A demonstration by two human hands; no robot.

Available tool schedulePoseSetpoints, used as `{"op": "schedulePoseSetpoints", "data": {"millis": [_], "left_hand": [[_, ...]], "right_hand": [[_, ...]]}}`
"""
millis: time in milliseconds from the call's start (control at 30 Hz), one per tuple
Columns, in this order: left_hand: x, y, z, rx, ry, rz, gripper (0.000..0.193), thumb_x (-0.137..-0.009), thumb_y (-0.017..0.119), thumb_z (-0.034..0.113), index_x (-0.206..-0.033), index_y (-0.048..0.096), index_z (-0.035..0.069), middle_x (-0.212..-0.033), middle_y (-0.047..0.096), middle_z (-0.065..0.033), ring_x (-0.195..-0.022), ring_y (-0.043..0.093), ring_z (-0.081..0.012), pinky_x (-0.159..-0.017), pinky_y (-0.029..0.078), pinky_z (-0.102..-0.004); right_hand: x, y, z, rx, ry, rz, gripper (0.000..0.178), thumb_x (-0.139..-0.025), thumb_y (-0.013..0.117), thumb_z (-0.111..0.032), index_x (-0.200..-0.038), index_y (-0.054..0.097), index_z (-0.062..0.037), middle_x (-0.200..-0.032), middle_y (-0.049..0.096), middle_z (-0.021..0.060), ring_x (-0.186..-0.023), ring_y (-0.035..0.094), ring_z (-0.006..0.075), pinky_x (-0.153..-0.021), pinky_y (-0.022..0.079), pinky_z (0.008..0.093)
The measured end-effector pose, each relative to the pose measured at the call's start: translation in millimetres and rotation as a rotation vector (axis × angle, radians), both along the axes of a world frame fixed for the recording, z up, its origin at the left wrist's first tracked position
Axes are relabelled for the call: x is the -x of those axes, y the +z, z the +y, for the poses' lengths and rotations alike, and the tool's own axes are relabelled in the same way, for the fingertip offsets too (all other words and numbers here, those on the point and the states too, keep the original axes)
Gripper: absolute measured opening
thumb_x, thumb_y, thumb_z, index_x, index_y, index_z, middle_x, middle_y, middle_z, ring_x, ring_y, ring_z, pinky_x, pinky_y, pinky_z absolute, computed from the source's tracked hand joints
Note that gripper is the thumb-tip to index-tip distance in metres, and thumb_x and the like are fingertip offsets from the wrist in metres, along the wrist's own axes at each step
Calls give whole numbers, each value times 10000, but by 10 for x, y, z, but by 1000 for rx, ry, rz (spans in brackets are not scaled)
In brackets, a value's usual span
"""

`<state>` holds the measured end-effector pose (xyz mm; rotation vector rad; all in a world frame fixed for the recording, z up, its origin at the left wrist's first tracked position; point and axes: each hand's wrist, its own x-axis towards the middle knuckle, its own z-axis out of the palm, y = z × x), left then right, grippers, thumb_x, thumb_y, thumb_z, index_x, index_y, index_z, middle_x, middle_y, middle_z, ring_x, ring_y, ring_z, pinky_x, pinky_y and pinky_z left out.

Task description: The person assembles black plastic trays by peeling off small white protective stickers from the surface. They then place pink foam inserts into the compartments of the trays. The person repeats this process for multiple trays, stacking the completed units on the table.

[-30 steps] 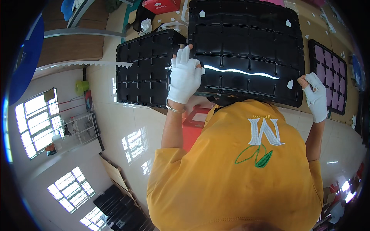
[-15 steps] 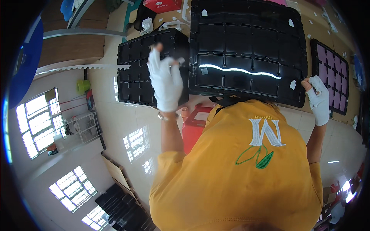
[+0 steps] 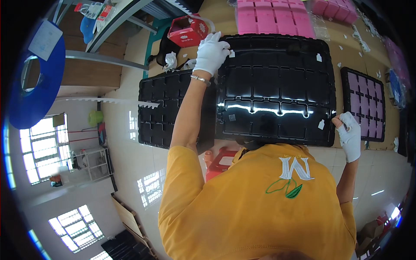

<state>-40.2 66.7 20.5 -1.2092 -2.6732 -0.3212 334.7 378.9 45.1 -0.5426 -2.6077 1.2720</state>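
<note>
Left fingers (image 3: 216,45) curl over the far left corner of the black tray (image 3: 277,86) and right fingers (image 3: 344,125) pinch its near right corner above a second tray (image 3: 167,110), so a diagonal grip should keep it level.

You wear a yellow short-sleeved shirt with white and green chest embroidery, white fabric gloves on your left hand (image 3: 211,53) and right hand (image 3: 350,135), and a thin silver bracelet (image 3: 199,79) just below the left glove.
</note>
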Motion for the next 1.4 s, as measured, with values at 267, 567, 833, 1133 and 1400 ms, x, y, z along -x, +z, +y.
{"op": "schedulePoseSetpoints", "data": {"millis": [267,567,833,1133,1400], "left_hand": [[68,14,139,41,117,-76,272,-730,755,271,-957,726,126,-1375,544,-164,-1263,512,-336,-1059,417,-393],[6,-149,61,-59,63,-53,142,-799,661,154,-916,741,150,-1330,569,-64,-1255,499,-278,-1031,379,-466],[-100,76,125,88,63,-108,151,-772,678,130,-921,684,107,-1359,553,-127,-1286,486,-336,-1074,369,-480],[-220,-10,87,108,7,91,128,-811,657,152,-928,690,112,-1302,586,-71,-1230,525,-300,-1035,383,-494],[-177,-37,65,54,17,120,167,-827,643,156,-986,691,144,-1283,586,-61,-1219,525,-277,-1017,384,-538]], "right_hand": [[26,-58,-35,25,-3,8,144,-858,696,-92,-853,615,26,-766,515,39,-701,472,128,-647,389,264],[-14,-134,6,52,-10,83,151,-861,699,-105,-861,625,26,-762,523,48,-688,475,130,-636,386,264],[47,-54,-24,71,-2,59,155,-858,703,-117,-861,631,20,-755,529,55,-682,487,140,-634,394,273],[72,-73,-4,47,8,68,148,-850,699,-110,-852,628,20,-750,525,66,-679,493,157,-633,398,280],[44,-89,11,55,-12,36,157,-858,699,-121,-851,628,19,-749,524,60,-682,489,152,-632,396,280]]}}
